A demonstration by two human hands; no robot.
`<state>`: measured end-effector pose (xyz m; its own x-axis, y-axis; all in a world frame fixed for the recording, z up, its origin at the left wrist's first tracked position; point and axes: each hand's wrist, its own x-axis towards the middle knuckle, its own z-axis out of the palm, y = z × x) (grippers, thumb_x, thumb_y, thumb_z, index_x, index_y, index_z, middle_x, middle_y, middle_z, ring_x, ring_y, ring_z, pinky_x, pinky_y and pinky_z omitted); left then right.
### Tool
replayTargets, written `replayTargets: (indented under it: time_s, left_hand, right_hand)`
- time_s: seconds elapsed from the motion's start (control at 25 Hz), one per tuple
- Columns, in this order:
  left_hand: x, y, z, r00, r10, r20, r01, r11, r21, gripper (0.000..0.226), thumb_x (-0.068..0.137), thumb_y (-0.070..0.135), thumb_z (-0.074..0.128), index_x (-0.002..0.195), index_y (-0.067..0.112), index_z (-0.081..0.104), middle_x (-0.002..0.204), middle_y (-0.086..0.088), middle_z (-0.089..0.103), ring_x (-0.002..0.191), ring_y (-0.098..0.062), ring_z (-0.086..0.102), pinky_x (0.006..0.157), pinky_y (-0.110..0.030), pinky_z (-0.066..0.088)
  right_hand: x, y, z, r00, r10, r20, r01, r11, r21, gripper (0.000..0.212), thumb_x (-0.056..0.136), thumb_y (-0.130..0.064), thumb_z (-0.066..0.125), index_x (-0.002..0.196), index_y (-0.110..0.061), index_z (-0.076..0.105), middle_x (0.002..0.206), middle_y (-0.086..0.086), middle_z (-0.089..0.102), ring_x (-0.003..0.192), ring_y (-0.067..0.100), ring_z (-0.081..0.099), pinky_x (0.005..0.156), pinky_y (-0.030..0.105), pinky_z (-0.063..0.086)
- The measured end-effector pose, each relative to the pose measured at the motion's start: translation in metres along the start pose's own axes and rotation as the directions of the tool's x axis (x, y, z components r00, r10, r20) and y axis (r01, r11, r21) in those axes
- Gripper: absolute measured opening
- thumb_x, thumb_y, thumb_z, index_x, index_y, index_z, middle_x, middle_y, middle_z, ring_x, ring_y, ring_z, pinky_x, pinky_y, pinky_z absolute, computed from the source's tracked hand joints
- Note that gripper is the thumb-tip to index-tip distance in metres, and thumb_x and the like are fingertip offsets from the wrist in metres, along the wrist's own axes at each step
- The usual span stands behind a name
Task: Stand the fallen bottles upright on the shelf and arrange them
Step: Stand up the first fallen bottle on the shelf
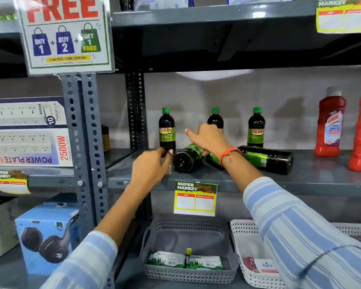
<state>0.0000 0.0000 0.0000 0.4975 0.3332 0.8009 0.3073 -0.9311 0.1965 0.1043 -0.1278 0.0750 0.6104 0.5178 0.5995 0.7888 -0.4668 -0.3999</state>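
Three dark bottles with green caps stand at the back of the grey shelf (313, 174): a left one (166, 130), a middle one (215, 118) and a right one (256, 130). In front of them lie fallen bottles: one with its base toward me (183, 159), one mostly hidden under my right wrist (214, 160), and one pointing right (267, 159). My left hand (150, 167) pinches the foot of the left upright bottle. My right hand (208, 140) hovers over the fallen bottles with fingers spread, index pointing left.
Red cleaner bottles (329, 126) stand at the shelf's right end. A perforated steel post (81, 132) borders the left side, with power strip boxes (27, 132) beyond it. Below are a grey basket (188, 226), a white basket (244, 228) and a headphone box (46, 236).
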Motion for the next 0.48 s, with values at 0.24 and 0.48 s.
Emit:
replayTargets:
  time_s: [0.24, 0.48]
  left_hand:
    - [-0.033, -0.054, 0.011, 0.991, 0.123, 0.043, -0.129, 0.974, 0.185, 0.062, 0.091, 0.063, 0.017, 0.075, 0.015, 0.054, 0.073, -0.006, 0.066, 0.069, -0.028, 0.063, 0.050, -0.030, 0.035]
    - [-0.033, -0.062, 0.011, 0.988, 0.148, -0.046, -0.138, 0.976, 0.169, 0.057, 0.089, 0.057, 0.024, 0.060, 0.014, 0.048, 0.055, -0.005, 0.059, 0.051, -0.027, 0.057, 0.048, -0.026, 0.023]
  right_hand:
    - [0.016, -0.016, 0.030, 0.885, 0.342, 0.314, -0.327, 0.940, -0.103, 0.067, 0.084, -0.049, 0.060, 0.128, 0.001, 0.052, 0.139, 0.022, 0.053, 0.122, 0.039, 0.055, 0.094, 0.038, 0.052]
    - [0.027, -0.030, 0.047, 0.864, 0.423, 0.273, -0.428, 0.903, -0.045, 0.074, 0.080, -0.041, 0.060, 0.136, 0.000, 0.038, 0.121, 0.019, 0.059, 0.095, 0.035, 0.064, 0.078, 0.038, 0.055]
